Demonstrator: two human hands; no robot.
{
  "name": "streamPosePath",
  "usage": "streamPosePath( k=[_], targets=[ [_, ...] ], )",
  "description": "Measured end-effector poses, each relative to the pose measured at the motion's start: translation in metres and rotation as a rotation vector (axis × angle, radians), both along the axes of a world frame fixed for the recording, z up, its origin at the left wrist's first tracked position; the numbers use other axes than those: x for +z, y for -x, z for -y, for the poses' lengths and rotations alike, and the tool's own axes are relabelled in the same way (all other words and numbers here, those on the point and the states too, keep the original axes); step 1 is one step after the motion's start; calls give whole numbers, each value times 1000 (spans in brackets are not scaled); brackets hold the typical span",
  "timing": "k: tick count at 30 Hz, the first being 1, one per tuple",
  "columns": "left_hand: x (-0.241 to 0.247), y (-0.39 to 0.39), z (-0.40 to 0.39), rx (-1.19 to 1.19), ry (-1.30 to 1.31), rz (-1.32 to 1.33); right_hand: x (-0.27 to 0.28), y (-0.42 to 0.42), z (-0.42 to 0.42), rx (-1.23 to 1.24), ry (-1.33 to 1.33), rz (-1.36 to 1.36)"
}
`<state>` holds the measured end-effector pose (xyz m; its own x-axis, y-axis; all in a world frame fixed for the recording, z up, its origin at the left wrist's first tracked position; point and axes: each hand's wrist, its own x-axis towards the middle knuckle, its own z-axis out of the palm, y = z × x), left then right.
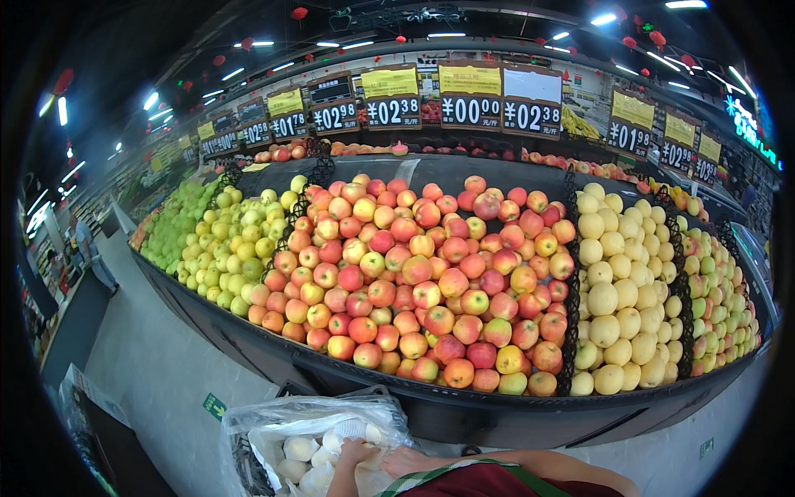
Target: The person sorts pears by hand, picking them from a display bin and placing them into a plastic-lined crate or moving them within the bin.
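Note:
A crate lined with clear plastic film [261, 415] stands low before me, against the front of the fruit display. Inside it lie several pale fruits in white foam netting [300, 448]. My left hand [358, 451] reaches down among them, its fingers touching a netted fruit; whether they grip it is unclear. Close beside it on the right, my right hand [405, 461] has its fingers bent at the same cluster of fruit. Its fingertips are partly hidden, so I cannot see what it holds.
Red-yellow apples [428, 292] fill the middle of the sloped display. Yellow-green apples [236, 248] lie left, pale yellow round fruits [612, 298] right, beyond black mesh dividers [569, 279]. Price signs [470, 96] hang behind. A person [90, 248] stands by a counter [68, 329] at far left.

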<state>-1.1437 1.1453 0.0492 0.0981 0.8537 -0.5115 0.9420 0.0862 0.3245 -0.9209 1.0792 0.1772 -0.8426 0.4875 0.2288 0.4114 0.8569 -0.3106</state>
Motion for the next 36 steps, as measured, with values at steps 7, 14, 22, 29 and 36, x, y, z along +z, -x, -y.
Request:
streamPosePath(
  k=[7,14,22,29,36],
  targets=[
    [-19,6,-13,-20,-73,153,39,-5,0,40,170,-34],
    [34,-7,-1,427,111,375,39,-9,-5,57,180,-42],
    [28,0,12,267,95,369,55,-6,2,16,411,-61],
    [78,-21,29,142,2,318,32,-7,1,-46,375,72],
    [36,-8,53,26,-202,232,35,2,0,12,284,191]
  ],
)
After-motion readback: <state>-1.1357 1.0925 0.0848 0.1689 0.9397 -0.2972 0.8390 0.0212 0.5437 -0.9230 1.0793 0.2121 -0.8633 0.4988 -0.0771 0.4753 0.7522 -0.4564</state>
